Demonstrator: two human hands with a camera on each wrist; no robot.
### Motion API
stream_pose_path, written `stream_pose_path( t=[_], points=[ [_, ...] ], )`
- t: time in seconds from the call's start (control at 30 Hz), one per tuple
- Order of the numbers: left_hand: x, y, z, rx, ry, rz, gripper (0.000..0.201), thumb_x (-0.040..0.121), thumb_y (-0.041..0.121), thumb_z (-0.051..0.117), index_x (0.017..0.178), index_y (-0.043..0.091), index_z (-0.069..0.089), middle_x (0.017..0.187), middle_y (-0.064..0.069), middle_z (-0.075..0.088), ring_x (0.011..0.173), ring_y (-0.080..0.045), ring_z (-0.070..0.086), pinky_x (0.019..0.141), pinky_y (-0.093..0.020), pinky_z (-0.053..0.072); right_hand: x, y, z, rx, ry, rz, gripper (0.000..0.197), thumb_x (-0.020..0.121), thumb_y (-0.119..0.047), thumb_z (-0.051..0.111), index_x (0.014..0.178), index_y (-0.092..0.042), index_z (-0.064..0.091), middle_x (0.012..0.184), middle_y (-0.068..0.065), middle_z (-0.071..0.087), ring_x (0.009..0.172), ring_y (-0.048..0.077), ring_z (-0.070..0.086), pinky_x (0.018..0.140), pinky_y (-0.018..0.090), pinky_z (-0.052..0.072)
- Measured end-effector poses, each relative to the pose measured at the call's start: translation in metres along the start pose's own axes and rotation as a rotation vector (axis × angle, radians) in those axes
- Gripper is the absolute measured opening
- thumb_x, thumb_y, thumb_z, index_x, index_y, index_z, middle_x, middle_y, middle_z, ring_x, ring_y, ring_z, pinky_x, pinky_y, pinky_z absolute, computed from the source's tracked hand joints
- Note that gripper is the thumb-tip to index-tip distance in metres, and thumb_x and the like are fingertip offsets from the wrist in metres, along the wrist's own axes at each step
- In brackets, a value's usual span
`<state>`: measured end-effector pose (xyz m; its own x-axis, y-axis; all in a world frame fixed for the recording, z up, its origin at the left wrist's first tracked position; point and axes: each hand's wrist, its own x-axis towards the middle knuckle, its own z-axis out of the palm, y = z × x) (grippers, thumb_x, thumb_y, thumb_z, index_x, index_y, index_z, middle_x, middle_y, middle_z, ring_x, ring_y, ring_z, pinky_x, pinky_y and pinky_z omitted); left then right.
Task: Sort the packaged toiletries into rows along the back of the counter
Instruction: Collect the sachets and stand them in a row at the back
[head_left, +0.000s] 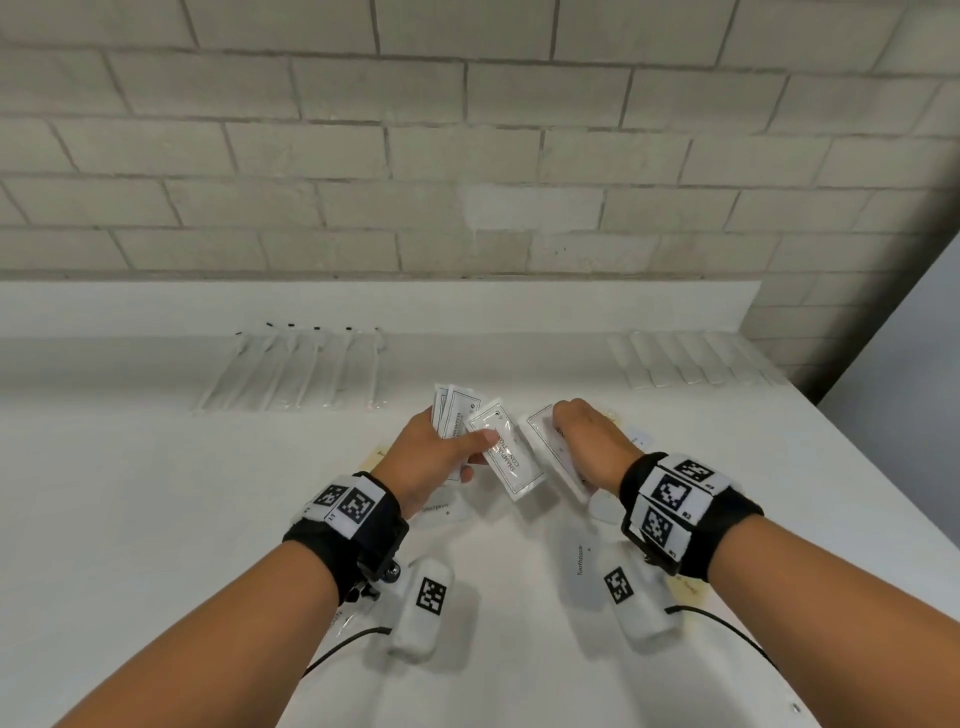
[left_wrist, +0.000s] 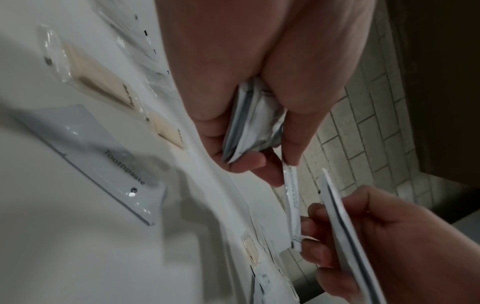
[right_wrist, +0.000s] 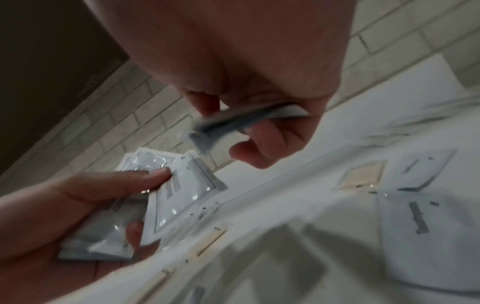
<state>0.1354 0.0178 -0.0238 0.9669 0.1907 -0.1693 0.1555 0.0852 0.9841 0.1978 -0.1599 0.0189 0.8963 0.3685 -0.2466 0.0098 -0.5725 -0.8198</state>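
Above the middle of the white counter (head_left: 208, 493), my left hand (head_left: 457, 452) grips a fan of several white shampoo and conditioner sachets (head_left: 501, 454); the thumb presses on the front one. In the left wrist view the sachets (left_wrist: 252, 127) sit between thumb and curled fingers. Just to the right, my right hand (head_left: 566, 441) pinches one more white sachet (head_left: 548, 449), held edge-on in the right wrist view (right_wrist: 246, 121). The two hands are close together, and the right hand's sachet nearly touches the fan.
A row of wrapped toothbrushes (head_left: 301, 374) lies along the back left, and a row of white packets (head_left: 691, 358) along the back right. Toothpaste packets (head_left: 582, 561) and beige soap packets (left_wrist: 101, 82) lie loose under and around my hands. The tiled wall (head_left: 467, 156) closes the back.
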Motion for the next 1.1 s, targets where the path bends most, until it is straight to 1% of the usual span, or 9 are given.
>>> stream_pose_path(
  t=[0.17, 0.27, 0.33, 0.47, 0.67, 0.73, 0.83, 0.97, 1.1],
  points=[
    [0.004, -0.001, 0.002, 0.032, 0.033, -0.03, 0.037, 0.084, 0.022, 0.072, 0.111, 0.0, 0.063, 0.098, -0.018, 0.071, 0.074, -0.025, 0.058, 0.057, -0.03, 0.046, 0.01, -0.005, -0.012, 0.073, 0.003, -0.105, 0.02, 0.092, -0.017, 0.041, 0.073, -0.014, 0.038, 0.069, 0.0, 0.038, 0.064, 0.02, 0.037, 0.052, 0.025, 0.026],
    [0.004, 0.001, 0.001, 0.051, 0.031, -0.026, 0.032, 0.085, 0.027, 0.072, 0.107, 0.006, 0.068, 0.102, -0.015, 0.074, 0.088, -0.039, 0.068, 0.079, -0.049, 0.055, 0.013, -0.01, -0.012, 0.111, -0.031, -0.185, 0.008, 0.095, -0.012, 0.048, 0.088, -0.012, 0.052, 0.081, -0.001, 0.053, 0.07, 0.014, 0.05, 0.059, 0.025, 0.036],
    [0.002, 0.004, 0.001, 0.057, 0.017, -0.024, 0.027, 0.087, 0.026, 0.071, 0.108, 0.009, 0.069, 0.102, -0.011, 0.076, 0.098, -0.033, 0.071, 0.09, -0.048, 0.053, 0.015, -0.012, -0.009, 0.101, -0.097, -0.214, 0.008, 0.095, -0.011, 0.051, 0.089, -0.015, 0.055, 0.086, 0.0, 0.058, 0.075, 0.015, 0.054, 0.068, 0.026, 0.041],
    [0.001, 0.01, 0.001, 0.056, -0.006, -0.025, 0.024, 0.086, 0.019, 0.071, 0.107, 0.007, 0.07, 0.102, -0.014, 0.075, 0.097, -0.029, 0.072, 0.09, -0.043, 0.056, 0.018, -0.013, 0.0, 0.053, -0.172, -0.2, 0.018, 0.095, -0.012, 0.053, 0.081, -0.024, 0.053, 0.086, -0.002, 0.061, 0.076, 0.014, 0.057, 0.07, 0.026, 0.045],
    [-0.004, 0.008, -0.008, 0.077, -0.028, -0.028, 0.029, 0.086, 0.026, 0.071, 0.108, 0.007, 0.07, 0.106, -0.016, 0.073, 0.103, -0.032, 0.07, 0.094, -0.046, 0.052, 0.016, -0.02, 0.008, 0.078, -0.199, -0.186, 0.012, 0.093, -0.011, 0.056, 0.084, -0.019, 0.054, 0.086, 0.003, 0.065, 0.077, 0.02, 0.062, 0.074, 0.033, 0.05],
    [-0.004, 0.007, -0.009, 0.046, -0.039, -0.041, 0.03, 0.087, 0.029, 0.07, 0.105, 0.006, 0.07, 0.103, -0.017, 0.074, 0.095, -0.029, 0.071, 0.088, -0.042, 0.054, 0.016, -0.021, 0.01, 0.088, -0.184, -0.186, 0.011, 0.093, -0.01, 0.057, 0.085, -0.018, 0.054, 0.086, 0.003, 0.066, 0.075, 0.018, 0.062, 0.071, 0.031, 0.05],
    [-0.005, 0.009, -0.01, 0.008, -0.039, -0.071, 0.02, 0.091, 0.026, 0.065, 0.099, 0.007, 0.069, 0.089, -0.014, 0.071, 0.069, -0.02, 0.064, 0.058, -0.03, 0.047, 0.017, -0.022, 0.009, 0.081, -0.142, -0.189, 0.013, 0.093, -0.011, 0.057, 0.084, -0.02, 0.053, 0.084, 0.001, 0.065, 0.074, 0.017, 0.062, 0.065, 0.027, 0.048],
    [-0.006, 0.009, -0.012, -0.01, -0.078, -0.095, 0.015, 0.09, 0.017, 0.066, 0.102, 0.009, 0.069, 0.09, -0.009, 0.072, 0.068, -0.018, 0.062, 0.055, -0.028, 0.044, 0.02, -0.021, 0.003, 0.092, -0.031, -0.173, 0.016, 0.092, -0.012, 0.058, 0.081, -0.021, 0.053, 0.09, 0.006, 0.067, 0.081, 0.023, 0.064, 0.07, 0.032, 0.051],
    [-0.004, 0.007, -0.011, 0.057, -0.145, -0.079, 0.028, 0.08, -0.005, 0.071, 0.107, -0.006, 0.063, 0.089, -0.013, 0.073, 0.071, -0.025, 0.067, 0.051, -0.026, 0.043, 0.019, -0.017, -0.004, 0.117, 0.045, -0.152, 0.005, 0.09, -0.012, 0.061, 0.087, -0.016, 0.058, 0.096, 0.011, 0.071, 0.084, 0.025, 0.066, 0.079, 0.034, 0.052]
  ],
)
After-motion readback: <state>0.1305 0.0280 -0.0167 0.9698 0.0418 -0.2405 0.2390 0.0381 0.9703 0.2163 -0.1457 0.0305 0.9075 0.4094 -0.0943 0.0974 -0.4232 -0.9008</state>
